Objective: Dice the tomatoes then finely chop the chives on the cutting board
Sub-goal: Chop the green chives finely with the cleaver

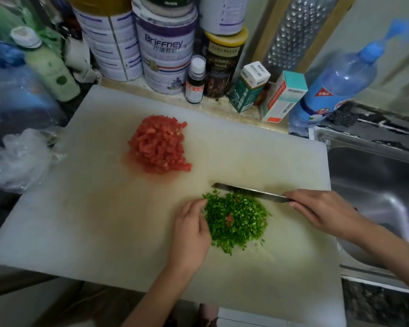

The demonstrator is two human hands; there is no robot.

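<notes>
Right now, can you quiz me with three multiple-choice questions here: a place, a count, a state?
1. Where is the diced tomato pile relative to the chopped chives? A nearer the person; B farther back, to the left; C underneath them.
2. How many piles lie on the cutting board? A one; B two; C four.
3. The right hand is: A holding the knife; B empty; C holding a bottle.
Answers: B, tomato sits beyond the chives; B, one red, one green; A, the blade sticks out from its curled fingers.
</notes>
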